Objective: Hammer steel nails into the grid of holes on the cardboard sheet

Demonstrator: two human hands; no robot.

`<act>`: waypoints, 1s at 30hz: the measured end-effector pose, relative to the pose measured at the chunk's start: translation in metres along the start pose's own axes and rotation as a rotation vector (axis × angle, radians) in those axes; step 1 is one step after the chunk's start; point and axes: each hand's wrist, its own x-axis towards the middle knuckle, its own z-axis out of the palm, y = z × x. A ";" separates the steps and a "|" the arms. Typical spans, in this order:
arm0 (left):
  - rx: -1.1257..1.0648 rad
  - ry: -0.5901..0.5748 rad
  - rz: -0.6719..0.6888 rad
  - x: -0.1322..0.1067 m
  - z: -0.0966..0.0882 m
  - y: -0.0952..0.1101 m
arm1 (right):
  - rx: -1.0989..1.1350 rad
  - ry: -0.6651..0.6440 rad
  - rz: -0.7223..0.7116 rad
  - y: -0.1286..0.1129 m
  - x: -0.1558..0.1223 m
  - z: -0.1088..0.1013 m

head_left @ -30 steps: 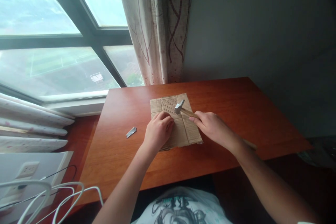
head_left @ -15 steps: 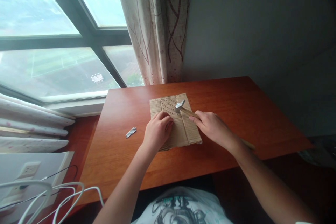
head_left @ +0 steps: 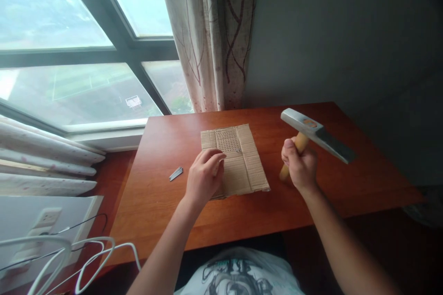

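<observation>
A flat piece of brown cardboard [head_left: 242, 166] lies on the red-brown wooden table [head_left: 311, 193], with a grid of small holes or nail heads near its far edge. My left hand [head_left: 204, 175] rests on the cardboard's left side, fingers curled, fingertips close to the grid. Whether it pinches a nail is hidden. My right hand [head_left: 300, 166] is wrapped round the wooden handle of a hammer [head_left: 316, 133], held upright above the table to the right of the cardboard, its metal head level and well up.
A small bundle of nails [head_left: 176, 173] lies on the table left of the cardboard. A patterned curtain [head_left: 214, 32] and a window [head_left: 69, 55] stand behind. White cables [head_left: 79, 258] and a wall socket [head_left: 46, 217] are at the lower left.
My right hand has lifted the hammer off the cardboard and swung it up and to the right. The left hand has stayed on the cardboard.
</observation>
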 end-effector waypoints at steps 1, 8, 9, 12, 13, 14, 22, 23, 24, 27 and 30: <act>-0.003 0.043 -0.017 -0.002 -0.006 -0.004 | 0.055 0.031 0.003 0.001 0.000 0.001; 0.276 0.018 -0.352 -0.037 -0.052 -0.069 | 0.233 0.105 -0.043 0.016 -0.011 0.003; 0.331 -0.049 -0.409 -0.043 -0.057 -0.079 | 0.248 0.103 -0.045 0.018 -0.013 0.003; 0.438 -0.222 -0.526 -0.055 -0.068 -0.101 | 0.266 0.071 -0.040 0.019 -0.016 0.002; 0.461 -0.267 -0.544 -0.056 -0.070 -0.105 | 0.268 0.055 -0.039 0.019 -0.016 0.003; 0.481 -0.305 -0.554 -0.056 -0.072 -0.107 | 0.267 0.040 -0.040 0.018 -0.017 0.003; 0.503 -0.467 -0.566 -0.038 -0.070 -0.103 | 0.114 0.008 0.015 0.021 -0.026 0.008; 0.510 -0.475 -0.564 -0.037 -0.070 -0.103 | 0.113 0.010 0.017 0.022 -0.026 0.008; 0.520 -0.480 -0.561 -0.035 -0.069 -0.103 | 0.115 0.012 0.019 0.023 -0.026 0.008; 0.557 -0.507 -0.552 -0.033 -0.068 -0.102 | 0.142 0.028 0.010 0.023 -0.026 0.007; 0.597 -0.541 -0.545 -0.032 -0.068 -0.101 | 0.201 0.034 -0.024 0.022 -0.025 0.007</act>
